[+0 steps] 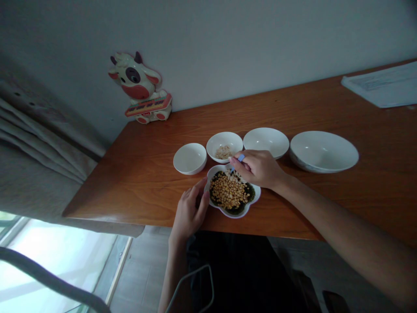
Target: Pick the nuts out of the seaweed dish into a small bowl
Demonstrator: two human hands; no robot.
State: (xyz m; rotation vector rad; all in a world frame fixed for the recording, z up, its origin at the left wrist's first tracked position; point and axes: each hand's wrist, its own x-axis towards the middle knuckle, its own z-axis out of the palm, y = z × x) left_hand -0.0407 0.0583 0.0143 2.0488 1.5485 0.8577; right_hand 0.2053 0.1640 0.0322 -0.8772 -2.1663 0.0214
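Observation:
A white flower-shaped bowl (257,194) stands near the table's front edge. Yellow beans (228,191) lie over small dark green ones in it, with some pale flat seeds (235,176) at its far side. My left hand (191,208) grips the bowl's left rim between thumb and fingers. Above the far rim, my right hand (260,167) is closed around a small utensil with a blue handle (241,158); its lower end points down at the pale seeds, and its kind does not show. Just behind is a small white bowl (215,141) with similar pale seeds at its bottom.
In the same row stand a small white bowl (190,158) on the left, another white bowl (265,141), and a larger one (324,150) at right. A cow-shaped toy keyboard (143,89) sits against the wall. Papers (384,84) lie at far right.

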